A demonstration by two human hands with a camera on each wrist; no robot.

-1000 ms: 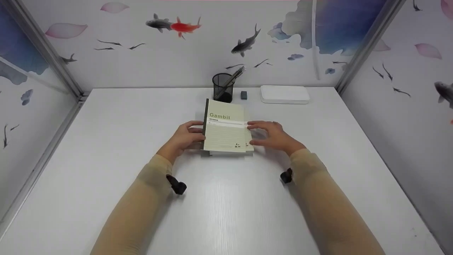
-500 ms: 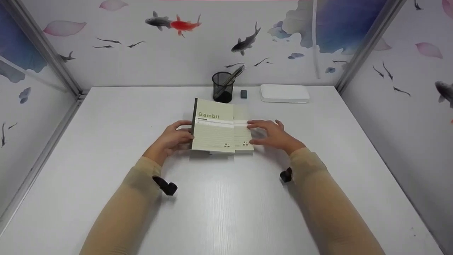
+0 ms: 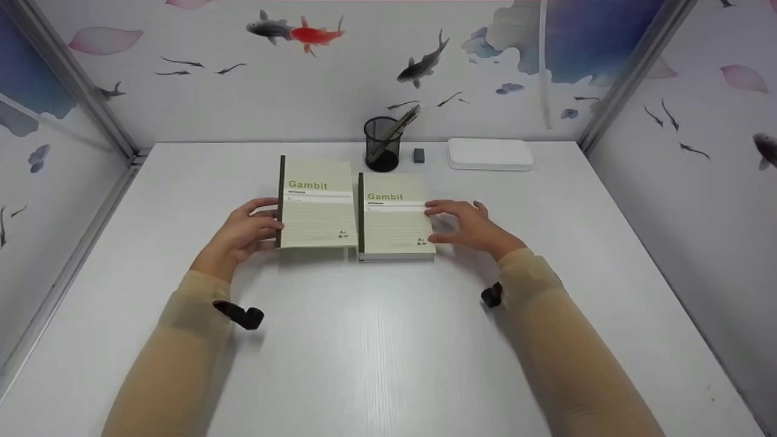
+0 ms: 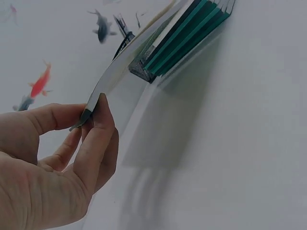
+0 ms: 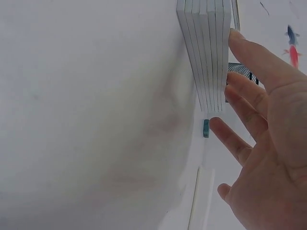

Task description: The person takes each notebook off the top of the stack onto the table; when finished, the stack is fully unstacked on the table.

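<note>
A pale green "Gambit" notebook [image 3: 315,221] with a dark spine hangs raised over the table, left of a stack. My left hand [image 3: 243,233] pinches it by the spine edge. In the left wrist view, the thumb and fingers grip the thin notebook [image 4: 100,88], and its shadow falls on the table below. Several more such notebooks lie in a neat stack [image 3: 394,227], the top one also marked "Gambit". At the right side of this stack, my right hand [image 3: 470,227] rests its extended fingertips on the edge. The right wrist view shows the stack's page edges [image 5: 206,52] beside those fingers.
A black mesh pen cup [image 3: 383,145] with pens stands behind the stack. Right of it lie a small dark blue-grey block [image 3: 419,156] and a flat white case [image 3: 490,154]. Printed walls border the white table [image 3: 388,352] at the back and sides.
My left hand has drawn the top notebook leftward off the stack, and it now hangs clear beside it. My right hand has stayed at the stack's right edge.
</note>
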